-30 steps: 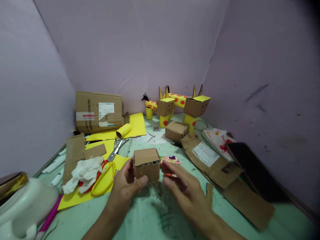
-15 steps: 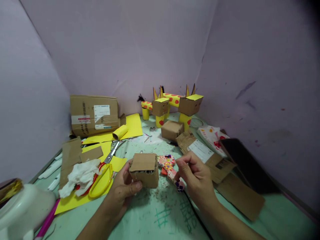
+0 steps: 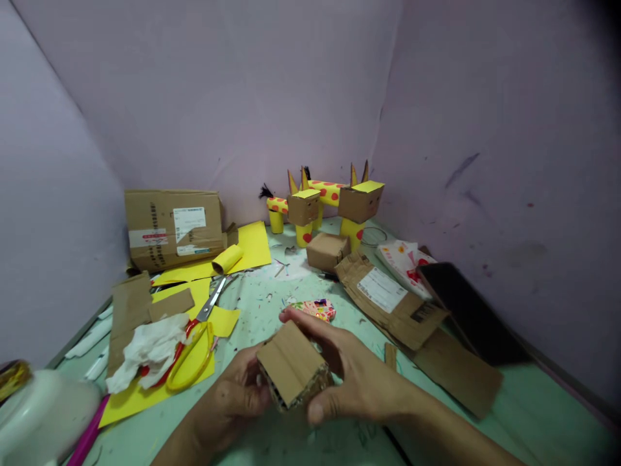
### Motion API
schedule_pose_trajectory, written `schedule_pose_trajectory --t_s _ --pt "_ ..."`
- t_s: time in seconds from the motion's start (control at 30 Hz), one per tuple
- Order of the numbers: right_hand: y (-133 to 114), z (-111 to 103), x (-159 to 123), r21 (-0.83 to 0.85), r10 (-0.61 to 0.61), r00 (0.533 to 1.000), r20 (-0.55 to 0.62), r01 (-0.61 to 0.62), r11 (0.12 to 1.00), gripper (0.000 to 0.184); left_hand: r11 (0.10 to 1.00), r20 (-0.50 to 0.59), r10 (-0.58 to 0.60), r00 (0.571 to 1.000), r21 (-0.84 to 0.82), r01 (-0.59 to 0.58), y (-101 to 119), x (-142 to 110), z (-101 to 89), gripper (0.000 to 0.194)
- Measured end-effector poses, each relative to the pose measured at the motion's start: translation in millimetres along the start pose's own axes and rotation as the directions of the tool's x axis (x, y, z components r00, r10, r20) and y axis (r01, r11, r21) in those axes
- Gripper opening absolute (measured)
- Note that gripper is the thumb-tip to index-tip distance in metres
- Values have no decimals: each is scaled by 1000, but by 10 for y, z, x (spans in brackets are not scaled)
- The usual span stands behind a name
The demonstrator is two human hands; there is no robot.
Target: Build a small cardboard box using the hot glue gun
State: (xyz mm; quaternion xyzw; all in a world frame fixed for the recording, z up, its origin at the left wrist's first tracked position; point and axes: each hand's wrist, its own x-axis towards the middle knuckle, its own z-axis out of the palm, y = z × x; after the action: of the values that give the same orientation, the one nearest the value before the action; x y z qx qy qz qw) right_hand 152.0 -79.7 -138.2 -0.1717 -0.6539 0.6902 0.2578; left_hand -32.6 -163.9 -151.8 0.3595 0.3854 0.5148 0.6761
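Small corrugated-cardboard box (image 3: 291, 362), one, set cornerwise (long axis unclear); left hand (image 3: 233, 395) pinching its left side; right hand (image 3: 356, 374) curved around its right, contact uncertain.

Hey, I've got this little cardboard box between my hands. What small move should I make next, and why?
I'd probably press the top panel down along its near-left edge, steadying the small cardboard box with your left hand. A dark gap shows under that edge, and your right hand, cupped around the other side, seems free to help.
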Motion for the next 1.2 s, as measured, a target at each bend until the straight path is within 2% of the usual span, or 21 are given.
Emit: schedule_pose_trajectory --t_s 0.07,0.13,0.23,0.33,0.43,0.6,0.7,0.87,1.0,1.1,1.2 --pt "-26 3 8 -23 0 1000 -5 0 1000 98 998 33 -16 999 55 14 37 19 49 58" --pt "-38 -2 23 -28 -21 1000 -22 20 999 91 997 12 -1 1000 78 0 69 34 75 58" --pt "-36 -9 43 -21 -48 996 -70 46 999 85 995 -28 49 998 85 -46 110 38 53 64" --pt "-23 5 54 8 -52 990 -127 53 999 80 990 -18 79 997 120 -76 139 23 15 72" --pt "-6 45 60 45 -31 986 -166 39 998 83 974 -24 132 991 188 -125 125 14 54 79" --pt "37 105 67 62 -21 980 -198 34 998 82 955 -78 244 967 192 -225 53 14 226 67" --pt "57 108 71 36 -39 980 -193 47 998 79 957 -96 238 966 190 -217 56 1 275 68" --pt "65 90 88 20 -3 979 -204 7 1000 82 971 -180 209 961 153 -183 90 -10 297 74" --pt "87 107 93 -25 -4 979 -203 -1 1000 81 967 -151 237 960 131 -218 75 -6 295 71" --pt "106 121 67 -80 -13 982 -190 -3 997 81 958 -138 249 959 182 -223 63 -3 285 70" --pt "69 75 15 -120 30 990 -141 -47 992 95 952 -130 242 961 224 -210 58 4 268 72"
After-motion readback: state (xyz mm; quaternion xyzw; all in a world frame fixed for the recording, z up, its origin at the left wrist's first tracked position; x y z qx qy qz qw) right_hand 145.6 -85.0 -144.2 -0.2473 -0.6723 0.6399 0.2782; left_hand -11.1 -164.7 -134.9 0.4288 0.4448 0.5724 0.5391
